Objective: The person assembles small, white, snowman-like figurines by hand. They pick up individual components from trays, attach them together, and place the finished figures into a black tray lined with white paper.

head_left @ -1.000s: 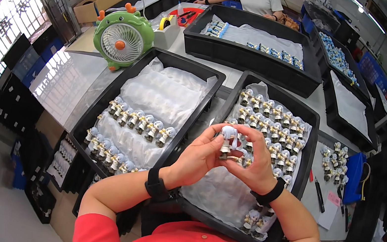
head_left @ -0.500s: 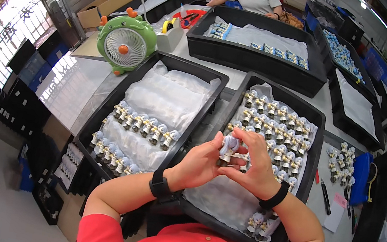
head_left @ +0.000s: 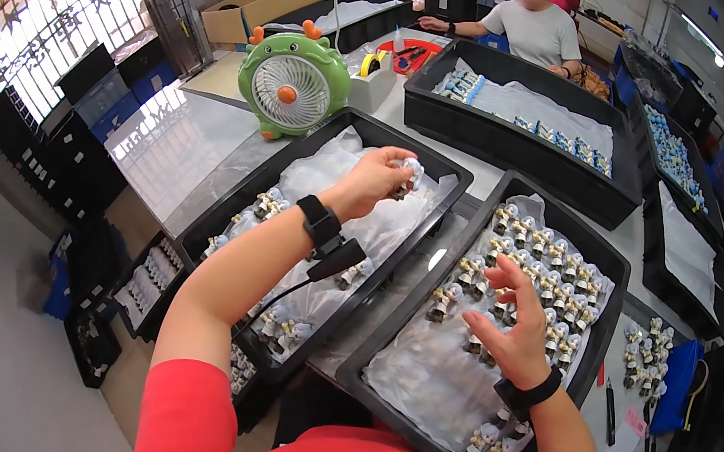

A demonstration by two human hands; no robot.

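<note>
Between the fingers of my left hand (head_left: 370,182) is a small figurine (head_left: 409,177) with pale hair. It is held above the bare far part of the white sheet in the left black tray (head_left: 460,185). Rows of similar figurines (head_left: 283,331) lie nearer me in that tray, partly hidden by my left forearm. My right hand (head_left: 516,331) hovers over the right black tray (head_left: 349,376), thumb and fingers apart, with nothing in it. Several rows of figurines (head_left: 571,299) fill the far and right part of that tray; one figurine (head_left: 444,302) lies left of my right hand.
A green fan (head_left: 292,89) stands beyond the left tray. Across the table, a large black tray (head_left: 524,143) holds blue figurines, and a person (head_left: 531,31) sits behind it. To the right lie loose figurines (head_left: 645,354), a black pen (head_left: 611,415) and a blue pouch (head_left: 678,385).
Both hands were together around the figurine over the right tray. My left hand has carried it to the far part of the left tray, while my right hand has let go and opened.
</note>
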